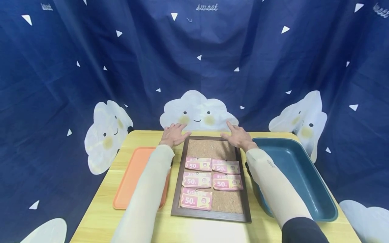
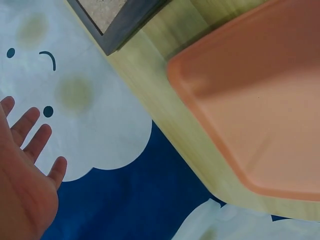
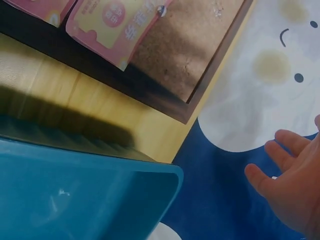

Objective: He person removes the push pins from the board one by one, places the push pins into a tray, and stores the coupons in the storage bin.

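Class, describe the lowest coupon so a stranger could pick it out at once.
On the table, between the orange tray and the blue tub, lies a framed cork board. It bears five pink coupons in two columns. The lowest coupon, bottom left, is the only one with none beside it.

Navy curtain, smiling white cloud, yellowish wooden table
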Tool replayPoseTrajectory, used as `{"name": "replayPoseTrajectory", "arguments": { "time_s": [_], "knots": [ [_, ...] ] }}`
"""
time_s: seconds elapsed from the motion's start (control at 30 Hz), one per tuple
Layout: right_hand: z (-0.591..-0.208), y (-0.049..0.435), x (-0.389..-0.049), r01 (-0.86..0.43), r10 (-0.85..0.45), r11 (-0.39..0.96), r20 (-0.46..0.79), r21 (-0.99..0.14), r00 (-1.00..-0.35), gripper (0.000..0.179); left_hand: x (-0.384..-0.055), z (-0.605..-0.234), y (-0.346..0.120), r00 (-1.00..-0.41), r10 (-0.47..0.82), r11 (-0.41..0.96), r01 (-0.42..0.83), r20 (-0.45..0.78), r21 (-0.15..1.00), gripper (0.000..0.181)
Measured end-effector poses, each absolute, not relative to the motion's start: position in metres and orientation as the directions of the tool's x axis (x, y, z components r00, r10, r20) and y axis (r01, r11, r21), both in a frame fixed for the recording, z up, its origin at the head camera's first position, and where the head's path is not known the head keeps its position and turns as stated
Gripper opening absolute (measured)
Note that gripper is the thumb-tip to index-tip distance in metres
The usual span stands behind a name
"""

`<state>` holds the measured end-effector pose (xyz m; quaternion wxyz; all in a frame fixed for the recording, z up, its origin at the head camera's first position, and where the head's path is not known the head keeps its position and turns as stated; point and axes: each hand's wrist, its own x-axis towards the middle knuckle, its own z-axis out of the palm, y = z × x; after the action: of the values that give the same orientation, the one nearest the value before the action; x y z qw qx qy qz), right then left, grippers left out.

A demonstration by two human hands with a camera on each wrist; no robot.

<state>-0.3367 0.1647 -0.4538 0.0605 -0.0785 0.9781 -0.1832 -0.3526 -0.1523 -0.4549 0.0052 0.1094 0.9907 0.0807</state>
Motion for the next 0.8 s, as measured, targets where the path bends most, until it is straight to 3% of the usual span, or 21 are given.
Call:
{"name": "replayPoseTrajectory", "arguments": {
  "time_s": [0.33, 0.8],
  "knots": [
    [-0.449, 0.158, -0.331, -0.154, -0.206, 0.899, -0.085, -0.410, -0.975, 0.080, -0.353, -0.456, -0.150, -0.976, 0.217, 0.958, 0.218, 0.025, 0.185, 0.069],
    [-0.461, 0.157, -0.332, -0.182, -0.217, 0.909, -0.054, -0.375, -0.975, 0.081, -0.349, -0.467, -0.154, -0.979, 0.205, 0.962, 0.200, -0.004, 0.187, 0.067]
  ]
}}
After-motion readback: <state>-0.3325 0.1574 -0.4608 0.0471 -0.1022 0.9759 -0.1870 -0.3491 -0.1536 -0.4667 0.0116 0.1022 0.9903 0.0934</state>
